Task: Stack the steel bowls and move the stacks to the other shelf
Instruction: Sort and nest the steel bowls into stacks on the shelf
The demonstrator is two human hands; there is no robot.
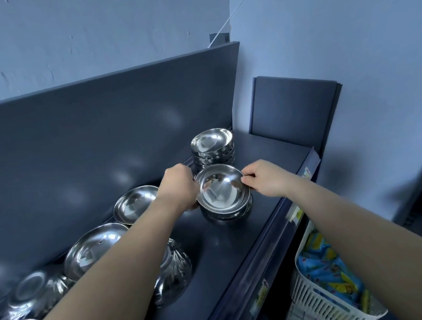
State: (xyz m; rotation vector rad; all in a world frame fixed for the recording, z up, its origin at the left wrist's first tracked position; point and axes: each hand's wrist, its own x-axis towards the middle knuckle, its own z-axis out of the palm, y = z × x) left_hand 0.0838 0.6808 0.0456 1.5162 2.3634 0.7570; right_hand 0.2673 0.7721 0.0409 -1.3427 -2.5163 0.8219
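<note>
Both hands on one steel bowl (222, 191), top of a short stack (227, 213) in the middle of the dark shelf (209, 245). Left hand (178, 189) clasping its left rim, right hand (265, 180) pinching the right rim with fingertips. Second stack (213, 147) just behind, near the back panel. Loose bowls (94, 249) leaning at left. White basket (319, 305) below at right

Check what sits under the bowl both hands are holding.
Under the top bowl sits a stack of steel bowls on the shelf. Their count is unclear; left hand and right hand cover the sides.
</note>
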